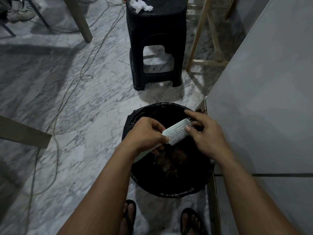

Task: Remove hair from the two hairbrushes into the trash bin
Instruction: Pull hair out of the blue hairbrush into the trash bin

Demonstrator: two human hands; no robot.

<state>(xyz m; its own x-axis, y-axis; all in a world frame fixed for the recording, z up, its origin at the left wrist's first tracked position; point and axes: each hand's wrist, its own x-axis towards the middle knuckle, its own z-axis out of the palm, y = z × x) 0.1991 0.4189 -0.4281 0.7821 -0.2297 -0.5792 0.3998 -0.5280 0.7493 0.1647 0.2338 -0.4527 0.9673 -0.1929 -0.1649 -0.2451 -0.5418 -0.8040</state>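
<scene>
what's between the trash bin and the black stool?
Head view: only bare marble floor separates the trash bin from the black stool. The cable runs off to the left, outside that stretch.

Black plastic stool [155,39] on marble floor [84,107], crumpled white tissues [141,5] on its seat; loose cables [71,92] across floor; wooden frame [205,62] beside stool; grey cabinet [264,99] at right

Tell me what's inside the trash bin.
The trash bin has a black liner holding a brownish clump of hair. The hands and hairbrush hide the rest.
</scene>
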